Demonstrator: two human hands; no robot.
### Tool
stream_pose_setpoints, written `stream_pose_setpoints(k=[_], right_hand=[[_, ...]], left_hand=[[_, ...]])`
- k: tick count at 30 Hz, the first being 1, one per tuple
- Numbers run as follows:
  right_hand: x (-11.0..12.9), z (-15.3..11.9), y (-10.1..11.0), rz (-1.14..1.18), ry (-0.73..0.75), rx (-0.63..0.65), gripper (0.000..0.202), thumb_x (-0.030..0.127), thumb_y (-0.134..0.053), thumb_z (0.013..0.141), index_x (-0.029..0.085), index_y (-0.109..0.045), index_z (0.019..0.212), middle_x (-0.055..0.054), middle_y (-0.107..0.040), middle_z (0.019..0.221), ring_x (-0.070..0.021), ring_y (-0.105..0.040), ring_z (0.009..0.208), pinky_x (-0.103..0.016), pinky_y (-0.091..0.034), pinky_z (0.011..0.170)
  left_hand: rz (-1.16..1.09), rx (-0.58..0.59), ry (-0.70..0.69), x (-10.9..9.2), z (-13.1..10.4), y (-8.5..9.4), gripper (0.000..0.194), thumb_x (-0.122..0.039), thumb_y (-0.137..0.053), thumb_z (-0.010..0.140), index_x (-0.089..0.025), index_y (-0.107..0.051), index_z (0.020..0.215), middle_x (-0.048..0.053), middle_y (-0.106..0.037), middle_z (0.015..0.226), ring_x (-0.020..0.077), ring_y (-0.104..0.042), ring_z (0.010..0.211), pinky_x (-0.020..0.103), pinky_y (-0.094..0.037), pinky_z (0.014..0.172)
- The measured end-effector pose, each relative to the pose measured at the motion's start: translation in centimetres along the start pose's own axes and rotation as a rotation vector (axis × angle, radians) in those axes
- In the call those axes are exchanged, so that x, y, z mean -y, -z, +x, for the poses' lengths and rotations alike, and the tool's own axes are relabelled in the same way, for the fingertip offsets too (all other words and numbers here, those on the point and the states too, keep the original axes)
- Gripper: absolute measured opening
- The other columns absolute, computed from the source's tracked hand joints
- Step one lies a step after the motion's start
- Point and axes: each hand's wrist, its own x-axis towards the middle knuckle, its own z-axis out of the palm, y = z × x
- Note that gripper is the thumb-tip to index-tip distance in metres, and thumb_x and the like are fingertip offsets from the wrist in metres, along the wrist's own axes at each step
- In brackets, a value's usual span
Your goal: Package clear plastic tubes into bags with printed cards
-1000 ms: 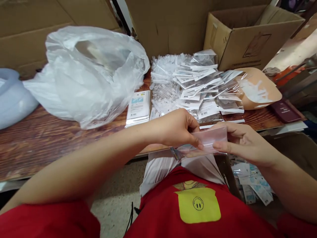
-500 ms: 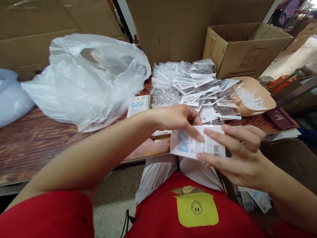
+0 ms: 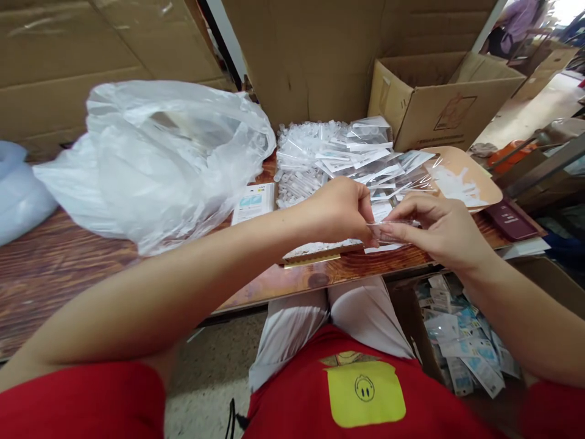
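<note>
My left hand is closed in a pinch on one edge of a clear plastic packet. From the other side, the thumb and fingers of my right hand pinch the same packet. It is seen nearly edge-on, so most of its face is hidden by my fingers. Just beyond my hands lies a heap of clear packets with printed cards. Small clear plastic tubes are piled to the left of that heap. A stack of printed cards rests left of the tubes.
A big white plastic bag covers the table's left part. At the back right stands an open cardboard box. A peach tray holds white pieces, with a dark red case beside it. Below right, a carton contains finished-looking printed packets.
The packet has gone from lying face up between my hands to nearly edge-on, higher and farther over the table. My right hand's spread fingers have closed into a pinch.
</note>
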Motion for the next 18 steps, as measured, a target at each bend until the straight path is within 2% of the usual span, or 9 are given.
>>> stream_pose_setpoints(k=[3, 5, 6, 8, 10, 12, 14, 16, 18], right_hand=[[-0.2, 1.9, 0.2, 0.171, -0.152, 0.033, 0.040, 0.059, -0.090, 0.066, 0.022, -0.076, 0.072, -0.003, -0.072, 0.073, -0.0162, -0.063, 0.067, -0.033, -0.051, 0.063], [-0.4, 3.2, 0.6, 0.183, -0.139, -0.003, 0.042, 0.062, -0.091, 0.063, 0.023, -0.076, 0.070, -0.003, -0.073, 0.076, -0.0186, -0.066, 0.072, -0.036, -0.054, 0.068], [-0.4, 3.8, 1.0, 0.134, -0.075, -0.043, 0.040, 0.061, -0.090, 0.065, 0.024, -0.076, 0.071, -0.003, -0.074, 0.079, -0.0199, -0.068, 0.077, -0.038, -0.055, 0.072], [-0.2, 5.2, 2.2, -0.070, 0.123, -0.121, 0.029, 0.057, -0.085, 0.077, 0.028, -0.079, 0.079, -0.003, -0.077, 0.089, -0.0227, -0.070, 0.089, -0.043, -0.056, 0.085], [0.3, 6.8, 3.9, -0.379, 0.327, -0.206, 0.023, 0.052, -0.074, 0.090, 0.031, -0.082, 0.091, -0.004, -0.079, 0.101, -0.0267, -0.069, 0.102, -0.051, -0.051, 0.101], [0.8, 8.7, 5.8, -0.707, 0.435, -0.321, 0.037, 0.056, -0.057, 0.100, 0.030, -0.083, 0.104, -0.006, -0.078, 0.114, -0.0325, -0.067, 0.114, -0.059, -0.040, 0.113], [0.8, 11.1, 7.9, -0.932, 0.423, -0.449, 0.060, 0.062, -0.034, 0.105, 0.025, -0.080, 0.118, -0.009, -0.075, 0.126, -0.0376, -0.062, 0.123, -0.064, -0.033, 0.115], [0.0, 13.8, 9.8, -0.981, 0.361, -0.479, 0.075, 0.066, -0.018, 0.105, 0.024, -0.075, 0.129, -0.009, -0.070, 0.135, -0.0390, -0.057, 0.130, -0.064, -0.034, 0.113], [-1.8, 16.5, 11.4, -0.931, 0.324, -0.438, 0.077, 0.071, -0.016, 0.103, 0.028, -0.073, 0.131, -0.008, -0.068, 0.136, -0.0376, -0.053, 0.133, -0.062, -0.034, 0.113]], left_hand=[[0.076, -0.051, -0.012, -0.5, 1.0, 1.0, 0.036, -0.019, -0.097, 0.049, -0.018, -0.063, 0.059, -0.005, -0.056, 0.052, 0.0140, -0.055, 0.058, 0.029, -0.037, 0.057], [0.134, -0.118, -0.043, -0.8, 2.0, 1.7, 0.037, -0.022, -0.098, 0.052, -0.017, -0.062, 0.058, -0.003, -0.054, 0.053, 0.0182, -0.060, 0.065, 0.032, -0.042, 0.063], [0.167, -0.158, -0.072, -1.1, 2.6, 2.1, 0.037, -0.023, -0.098, 0.053, -0.016, -0.062, 0.058, -0.002, -0.054, 0.054, 0.0209, -0.063, 0.070, 0.035, -0.044, 0.068], [0.233, -0.278, -0.160, -1.6, 3.8, 3.0, 0.039, -0.026, -0.098, 0.057, -0.016, -0.061, 0.061, 0.000, -0.056, 0.061, 0.0272, -0.066, 0.083, 0.041, -0.048, 0.079], [0.282, -0.462, -0.282, -2.1, 4.7, 3.9, 0.039, -0.030, -0.097, 0.062, -0.016, -0.061, 0.070, 0.003, -0.062, 0.076, 0.0326, -0.065, 0.101, 0.048, -0.048, 0.091], [0.320, -0.692, -0.389, -2.2, 5.4, 4.4, 0.043, -0.034, -0.096, 0.067, -0.019, -0.061, 0.085, 0.008, -0.066, 0.101, 0.0361, -0.057, 0.120, 0.052, -0.045, 0.101], [0.367, -0.856, -0.437, -1.6, 6.0, 4.4, 0.050, -0.037, -0.095, 0.070, -0.021, -0.057, 0.099, 0.012, -0.061, 0.126, 0.0372, -0.049, 0.130, 0.053, -0.041, 0.108], [0.414, -0.864, -0.433, -0.1, 7.0, 4.0, 0.053, -0.036, -0.093, 0.072, -0.020, -0.054, 0.104, 0.015, -0.056, 0.134, 0.0366, -0.049, 0.129, 0.052, -0.040, 0.108], [0.416, -0.735, -0.448, 2.0, 8.7, 3.5, 0.041, -0.029, -0.088, 0.078, -0.021, -0.054, 0.100, 0.012, -0.059, 0.123, 0.0330, -0.054, 0.120, 0.049, -0.043, 0.104]])
